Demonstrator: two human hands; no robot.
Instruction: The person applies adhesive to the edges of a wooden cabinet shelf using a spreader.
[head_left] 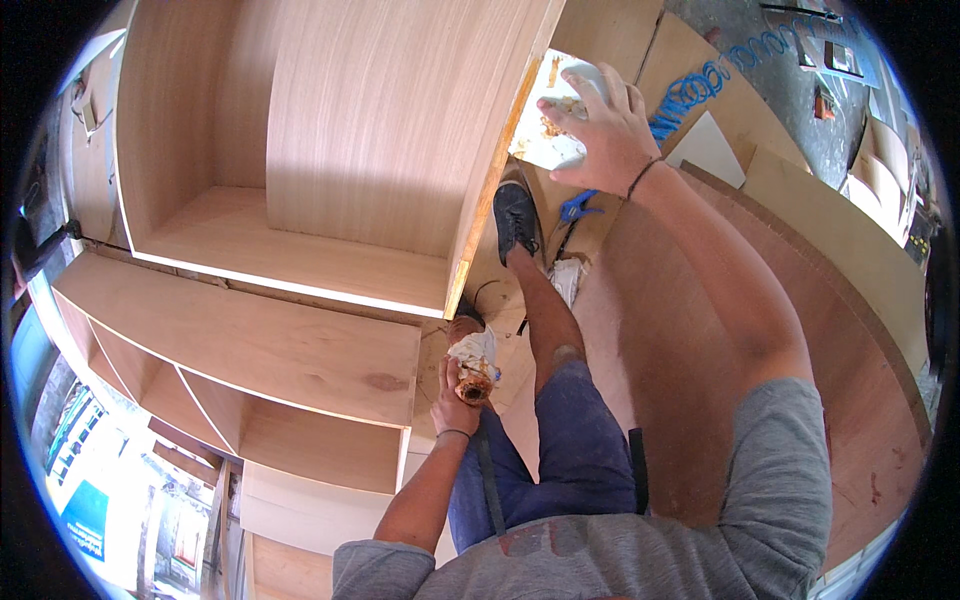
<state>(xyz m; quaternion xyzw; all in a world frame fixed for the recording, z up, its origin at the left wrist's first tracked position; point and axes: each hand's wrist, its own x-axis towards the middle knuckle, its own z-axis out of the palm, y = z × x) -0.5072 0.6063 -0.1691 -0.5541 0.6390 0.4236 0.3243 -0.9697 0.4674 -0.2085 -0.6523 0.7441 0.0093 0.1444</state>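
My left hand (pixel 456 405) is wrapped round a white, crumpled-looking bottle (pixel 474 352) with a brown-crusted round mouth, held in front of my left leg. What is in the bottle I cannot make out. My right hand (pixel 605 125) has its fingers spread over a white flat piece (pixel 533 120) smeared with brown; whether the fingertips touch it I cannot tell. That piece is beside the edge of a large wood-grain cabinet (pixel 365 130). Yellow-brown stuff streaks the cabinet's near right edge (pixel 490 200).
A low wooden unit with compartments (pixel 250 345) stands at the left. On the floor by my shoe (pixel 516 215) are a blue-handled tool (pixel 577 207) and a whitish packet (pixel 567 280). A coiled blue hose (pixel 690 92) is at upper right. A curved brown panel (pixel 740 370) spans the right.
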